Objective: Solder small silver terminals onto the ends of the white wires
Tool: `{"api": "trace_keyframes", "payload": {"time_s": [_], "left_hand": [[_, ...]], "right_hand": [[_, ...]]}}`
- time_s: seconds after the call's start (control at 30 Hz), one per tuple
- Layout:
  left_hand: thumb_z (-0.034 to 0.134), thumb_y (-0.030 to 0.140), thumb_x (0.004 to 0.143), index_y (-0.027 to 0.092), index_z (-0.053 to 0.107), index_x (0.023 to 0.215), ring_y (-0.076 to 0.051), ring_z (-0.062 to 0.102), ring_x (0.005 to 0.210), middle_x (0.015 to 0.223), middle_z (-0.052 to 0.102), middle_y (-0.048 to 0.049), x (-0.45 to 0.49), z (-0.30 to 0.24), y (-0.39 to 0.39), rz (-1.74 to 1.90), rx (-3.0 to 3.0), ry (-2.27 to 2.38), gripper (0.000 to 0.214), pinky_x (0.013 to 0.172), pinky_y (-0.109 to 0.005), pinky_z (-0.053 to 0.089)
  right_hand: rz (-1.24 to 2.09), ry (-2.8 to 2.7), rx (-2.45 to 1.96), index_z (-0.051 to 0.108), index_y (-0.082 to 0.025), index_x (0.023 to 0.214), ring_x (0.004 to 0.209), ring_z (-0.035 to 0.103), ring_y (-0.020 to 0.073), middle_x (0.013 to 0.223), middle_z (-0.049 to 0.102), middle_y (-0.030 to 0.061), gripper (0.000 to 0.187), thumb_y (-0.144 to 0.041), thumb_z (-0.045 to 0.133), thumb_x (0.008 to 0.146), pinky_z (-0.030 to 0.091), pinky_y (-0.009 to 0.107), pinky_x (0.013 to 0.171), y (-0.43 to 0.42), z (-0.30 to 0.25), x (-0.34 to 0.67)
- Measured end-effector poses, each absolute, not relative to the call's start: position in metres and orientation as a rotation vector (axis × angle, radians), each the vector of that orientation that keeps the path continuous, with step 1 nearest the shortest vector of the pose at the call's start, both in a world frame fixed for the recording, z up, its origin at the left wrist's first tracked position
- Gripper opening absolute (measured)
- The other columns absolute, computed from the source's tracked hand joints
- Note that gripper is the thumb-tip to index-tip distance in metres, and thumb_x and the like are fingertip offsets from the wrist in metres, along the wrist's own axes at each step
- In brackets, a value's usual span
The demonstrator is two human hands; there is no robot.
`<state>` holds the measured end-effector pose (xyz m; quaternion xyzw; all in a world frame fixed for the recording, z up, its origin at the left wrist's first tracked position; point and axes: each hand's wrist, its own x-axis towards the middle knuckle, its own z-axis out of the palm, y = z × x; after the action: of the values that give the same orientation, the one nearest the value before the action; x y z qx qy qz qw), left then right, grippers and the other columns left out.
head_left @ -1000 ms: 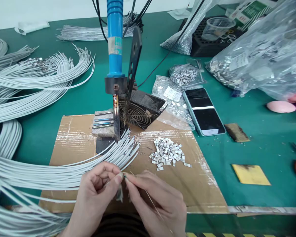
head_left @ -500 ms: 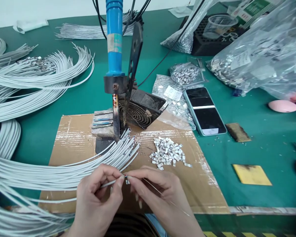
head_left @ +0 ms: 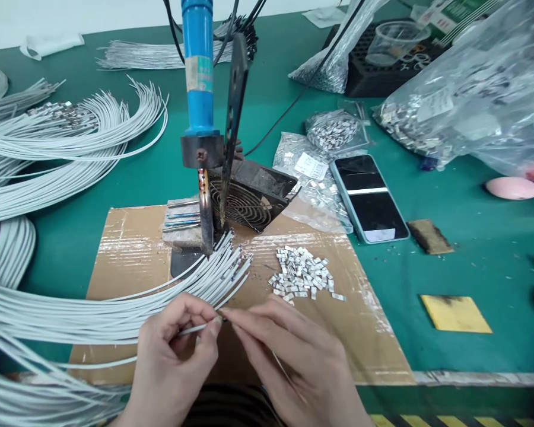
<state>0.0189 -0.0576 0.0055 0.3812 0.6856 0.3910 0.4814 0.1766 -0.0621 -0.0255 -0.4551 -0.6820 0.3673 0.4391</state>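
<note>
My left hand (head_left: 175,350) is closed in a pinch around a white cable (head_left: 194,329), whose end reaches the fingertips. Close against it, the thumb and fingers of my right hand (head_left: 293,350) are pressed together at the cable's tip. A thin silvery wire (head_left: 281,366) runs through the right hand, partly covered by its fingers. The small piece at the cable end is mostly hidden by the fingertips. Just beyond the hands lies a bundle of white cables (head_left: 115,317), its ends on the cardboard (head_left: 338,350). A pile of small metal connectors (head_left: 302,273) lies to the right.
A blue-handled soldering iron (head_left: 199,89) stands tip-down in a holder above the cable ends. Behind it leans a small black fan (head_left: 244,201). A phone (head_left: 371,198), bags of connectors (head_left: 309,166) and a yellow sponge (head_left: 456,313) lie rightward. More cable coils (head_left: 71,142) lie left.
My right hand has turned so that its back faces up more, its fingers straighter over the cable tip. The small metal piece seen between the fingertips is now covered. The left hand has hardly moved.
</note>
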Motion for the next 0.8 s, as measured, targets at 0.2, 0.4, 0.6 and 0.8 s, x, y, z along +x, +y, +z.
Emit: {"api": "trace_keyframes", "payload": {"time_s": [0.2,0.4,0.6,0.8], "left_hand": [[0.076,0.025,0.074,0.021,0.071,0.068,-0.01,0.057,0.057,0.061,0.065,0.005,0.015,0.007,-0.055,0.924,0.911,1.688,0.009,0.054,-0.015,0.046],[0.079,0.022,0.076,0.021,0.071,0.07,-0.009,0.057,0.059,0.064,0.067,0.0044,0.005,0.006,-0.053,0.887,0.924,1.578,0.01,0.056,-0.013,0.045],[0.079,0.019,0.075,0.022,0.071,0.067,-0.011,0.069,0.072,0.075,0.075,0.0024,0.004,0.01,-0.05,0.922,0.901,1.543,0.012,0.069,-0.011,0.054],[0.079,0.018,0.072,0.023,0.07,0.065,-0.01,0.07,0.072,0.073,0.075,0.0036,0.007,0.013,-0.048,0.95,0.894,1.584,0.012,0.067,-0.009,0.053]], "right_hand": [[0.904,-1.563,-1.259,0.08,-0.028,0.11,0.075,0.07,0.0106,0.087,0.075,-0.0014,0.03,-0.005,0.067,0.095,0.058,0.017,0.071,-0.061,-0.025,0.178],[1.246,-1.058,-1.286,0.082,-0.027,0.085,0.049,0.059,0.0081,0.063,0.068,-0.0052,0.009,-0.021,0.078,0.091,0.049,0.015,0.049,-0.054,-0.03,0.169],[1.412,-0.984,-1.205,0.086,-0.026,0.083,0.055,0.057,0.0091,0.071,0.07,-0.0006,0.01,-0.022,0.079,0.089,0.044,0.018,0.049,-0.05,-0.03,0.16],[1.396,-1.006,-1.203,0.087,-0.029,0.083,0.053,0.053,0.0081,0.073,0.073,-0.0008,0.013,-0.019,0.08,0.087,0.039,0.018,0.046,-0.047,-0.027,0.158]]}}
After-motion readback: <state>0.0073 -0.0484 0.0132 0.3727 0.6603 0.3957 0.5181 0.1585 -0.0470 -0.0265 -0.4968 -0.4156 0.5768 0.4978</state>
